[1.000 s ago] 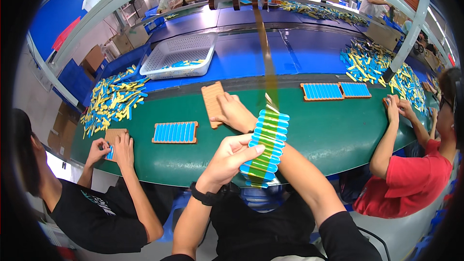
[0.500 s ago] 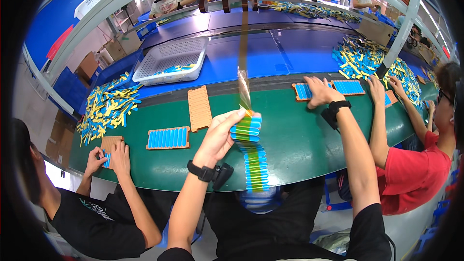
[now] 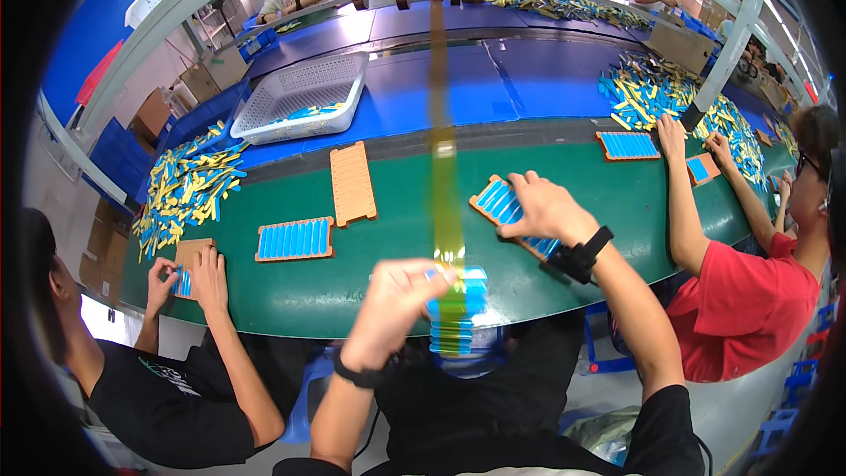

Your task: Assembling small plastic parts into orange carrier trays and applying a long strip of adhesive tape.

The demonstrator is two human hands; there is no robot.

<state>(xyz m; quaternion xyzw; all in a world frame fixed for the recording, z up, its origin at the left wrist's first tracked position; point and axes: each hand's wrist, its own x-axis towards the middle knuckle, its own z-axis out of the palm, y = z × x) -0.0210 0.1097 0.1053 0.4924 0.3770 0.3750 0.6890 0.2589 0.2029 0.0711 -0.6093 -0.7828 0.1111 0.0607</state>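
Note:
My left hand [image 3: 392, 307], blurred by motion, pinches a yellowish clear tape [image 3: 443, 167] close to the table's front edge. The tape comes down from rolls on the overhead bar. Flat blue pieces [image 3: 454, 304] stick to it in a row below my fingers, hanging past the edge. Over to the right, my right hand [image 3: 553, 211] grips an orange slotted tray [image 3: 478, 204] filled with blue pieces, thumb on the near side and fingers over the far side. The tray lies slanted on the green table, partly covered by my hand.
A bare orange tray [image 3: 354, 183] and a filled tray [image 3: 331, 238] lie left; another filled tray [image 3: 602, 146] lies right. A white basket [image 3: 286, 130] stands behind. Blue and yellow pieces form piles [image 3: 189, 185] on both sides. Co-workers sit left and right, hands at trays.
My left hand has pulled the tape down toward me, lowering the row of blue pieces. My right hand has drawn one filled tray nearer and leftward, away from the other.

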